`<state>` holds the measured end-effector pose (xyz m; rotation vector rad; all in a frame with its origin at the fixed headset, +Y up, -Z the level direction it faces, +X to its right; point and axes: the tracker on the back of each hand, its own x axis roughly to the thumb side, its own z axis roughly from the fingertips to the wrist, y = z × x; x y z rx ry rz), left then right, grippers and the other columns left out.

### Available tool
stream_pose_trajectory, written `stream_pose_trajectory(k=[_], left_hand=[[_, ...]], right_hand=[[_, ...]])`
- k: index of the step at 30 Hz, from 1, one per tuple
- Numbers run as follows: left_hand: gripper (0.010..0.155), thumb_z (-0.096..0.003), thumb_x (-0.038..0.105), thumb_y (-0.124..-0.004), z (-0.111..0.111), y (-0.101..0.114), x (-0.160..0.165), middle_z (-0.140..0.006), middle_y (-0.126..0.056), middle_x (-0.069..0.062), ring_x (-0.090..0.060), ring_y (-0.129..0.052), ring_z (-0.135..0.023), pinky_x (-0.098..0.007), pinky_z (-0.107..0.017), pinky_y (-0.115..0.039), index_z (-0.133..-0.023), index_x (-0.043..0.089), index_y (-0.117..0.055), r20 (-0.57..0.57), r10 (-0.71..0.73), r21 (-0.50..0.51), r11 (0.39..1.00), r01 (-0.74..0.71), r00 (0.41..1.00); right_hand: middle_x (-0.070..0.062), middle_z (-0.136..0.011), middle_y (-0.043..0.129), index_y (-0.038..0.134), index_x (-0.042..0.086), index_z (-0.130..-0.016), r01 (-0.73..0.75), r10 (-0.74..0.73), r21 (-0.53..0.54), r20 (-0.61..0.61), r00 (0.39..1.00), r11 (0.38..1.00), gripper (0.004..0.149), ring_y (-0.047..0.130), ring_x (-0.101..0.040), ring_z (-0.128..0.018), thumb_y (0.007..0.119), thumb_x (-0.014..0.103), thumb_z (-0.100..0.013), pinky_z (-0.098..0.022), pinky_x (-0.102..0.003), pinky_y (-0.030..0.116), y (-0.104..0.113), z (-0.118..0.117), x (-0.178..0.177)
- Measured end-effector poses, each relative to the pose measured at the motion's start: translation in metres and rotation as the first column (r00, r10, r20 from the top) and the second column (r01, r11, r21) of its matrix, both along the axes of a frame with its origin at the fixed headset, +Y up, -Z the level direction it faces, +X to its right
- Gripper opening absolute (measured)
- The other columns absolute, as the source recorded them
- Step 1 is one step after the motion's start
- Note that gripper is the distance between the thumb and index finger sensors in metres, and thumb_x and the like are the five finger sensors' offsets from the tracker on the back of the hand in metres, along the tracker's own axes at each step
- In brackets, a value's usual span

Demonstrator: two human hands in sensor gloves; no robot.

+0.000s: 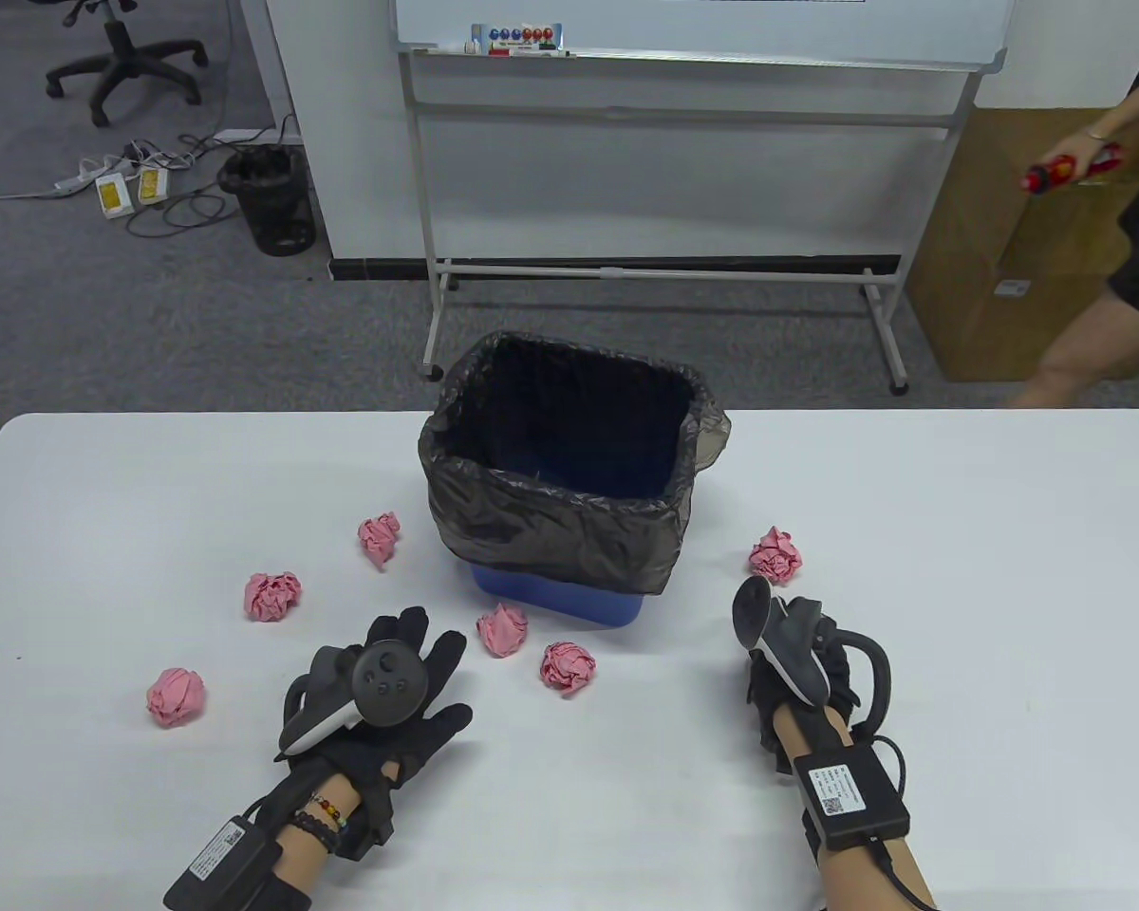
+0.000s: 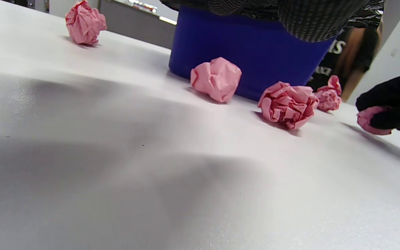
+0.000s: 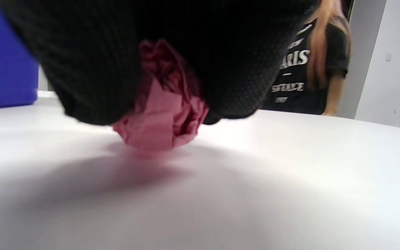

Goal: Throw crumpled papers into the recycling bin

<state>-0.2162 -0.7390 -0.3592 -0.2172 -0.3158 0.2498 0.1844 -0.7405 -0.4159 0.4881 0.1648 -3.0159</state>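
Observation:
The blue bin (image 1: 569, 474), lined with a black bag, stands open at the table's middle. Several pink crumpled papers lie around it. Two lie in front of it (image 1: 501, 630) (image 1: 568, 666), others lie to the left (image 1: 272, 596) (image 1: 176, 696) and one lies to the right (image 1: 776, 555). My left hand (image 1: 418, 655) hovers open with its fingers spread, just left of the two front papers (image 2: 216, 79) (image 2: 288, 104). My right hand (image 1: 802, 612) is to the right of the bin on the table and grips a pink paper ball (image 3: 161, 118). The ball also shows in the left wrist view (image 2: 372, 121).
The white table (image 1: 959, 588) runs wide on both sides. Behind it stands a whiteboard on a wheeled frame (image 1: 664, 275). A person (image 1: 1129, 285) walks at the far right. A black waste basket (image 1: 270, 199) and cables lie on the floor at the far left.

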Motion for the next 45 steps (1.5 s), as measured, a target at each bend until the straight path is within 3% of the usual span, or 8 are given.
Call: stream_pose_trajectory(k=[9, 15, 25, 29, 35, 41, 45], left_hand=[[0.079, -0.0482, 0.058, -0.065, 0.0, 0.0, 0.0, -0.12, -0.01, -0.018, -0.049, -0.014, -0.108, -0.072, -0.071, -0.025, -0.114, 0.027, -0.035, 0.002, -0.003, 0.001, 1.0, 0.003, 1.0], [0.079, -0.0483, 0.058, -0.065, 0.001, 0.0, 0.001, -0.12, -0.01, -0.018, -0.049, -0.013, -0.108, -0.072, -0.071, -0.025, -0.114, 0.027, -0.034, 0.001, -0.005, -0.006, 1.0, 0.005, 1.0], [0.079, -0.0483, 0.058, -0.065, 0.001, 0.001, 0.0, -0.12, -0.01, -0.018, -0.048, -0.013, -0.108, -0.072, -0.071, -0.025, -0.114, 0.027, -0.034, -0.001, -0.005, -0.007, 1.0, 0.005, 1.0], [0.079, -0.0483, 0.058, -0.065, 0.0, 0.001, 0.0, -0.12, -0.01, -0.018, -0.048, -0.013, -0.108, -0.072, -0.071, -0.025, -0.114, 0.027, -0.034, -0.004, 0.0, -0.005, 1.0, 0.0, 1.0], [0.079, -0.0483, 0.058, -0.065, 0.0, 0.002, -0.001, -0.12, -0.01, -0.019, -0.048, -0.013, -0.108, -0.072, -0.071, -0.025, -0.114, 0.026, -0.034, -0.006, 0.003, -0.003, 1.0, -0.003, 1.0], [0.079, -0.0484, 0.058, -0.064, 0.0, 0.003, -0.001, -0.12, -0.01, -0.019, -0.048, -0.013, -0.108, -0.071, -0.071, -0.025, -0.114, 0.026, -0.034, -0.005, 0.01, 0.0, 1.0, -0.01, 1.0], [0.079, -0.0483, 0.058, -0.065, 0.001, 0.003, -0.002, -0.12, -0.01, -0.019, -0.048, -0.013, -0.108, -0.071, -0.071, -0.025, -0.114, 0.026, -0.034, -0.005, 0.012, 0.002, 1.0, -0.012, 1.0]], right_hand=[[-0.001, -0.09, 0.093, 0.084, 0.029, -0.088, 0.115, -0.115, -0.025, -0.027, 0.993, 0.993, 0.062, 0.105, -0.024, -0.075, 0.098, 0.041, -0.029, -0.05, -0.026, 0.095, 0.029, 0.009, -0.002], [-0.002, -0.09, 0.093, 0.085, 0.029, -0.088, 0.257, -0.266, -0.115, -0.071, 0.961, 0.96, 0.062, 0.106, -0.024, -0.075, 0.098, 0.041, -0.029, -0.049, -0.026, 0.096, 0.042, 0.018, -0.011], [-0.003, -0.089, 0.095, 0.087, 0.028, -0.087, 0.47, -0.554, -0.381, -0.147, 0.82, 0.797, 0.061, 0.108, -0.025, -0.073, 0.1, 0.04, -0.029, -0.047, -0.027, 0.098, 0.05, 0.024, -0.045], [-0.003, -0.088, 0.095, 0.087, 0.028, -0.087, 0.511, -0.658, -0.488, -0.192, 0.728, 0.707, 0.061, 0.108, -0.025, -0.073, 0.101, 0.039, -0.028, -0.047, -0.027, 0.098, 0.056, 0.025, -0.065], [-0.004, -0.088, 0.096, 0.088, 0.027, -0.086, 0.586, -0.841, -0.643, -0.18, 0.51, 0.493, 0.061, 0.109, -0.026, -0.072, 0.102, 0.039, -0.028, -0.046, -0.027, 0.099, 0.071, 0.021, -0.093], [-0.003, -0.087, 0.096, 0.089, 0.028, -0.085, 0.654, -0.94, -0.681, -0.169, 0.296, 0.329, 0.06, 0.109, -0.026, -0.072, 0.103, 0.038, -0.028, -0.046, -0.027, 0.099, 0.101, 0.014, -0.111], [-0.003, -0.088, 0.096, 0.088, 0.028, -0.086, 0.692, -0.957, -0.661, -0.202, 0.207, 0.289, 0.06, 0.109, -0.025, -0.073, 0.102, 0.038, -0.028, -0.046, -0.028, 0.099, 0.127, 0.008, -0.118]])
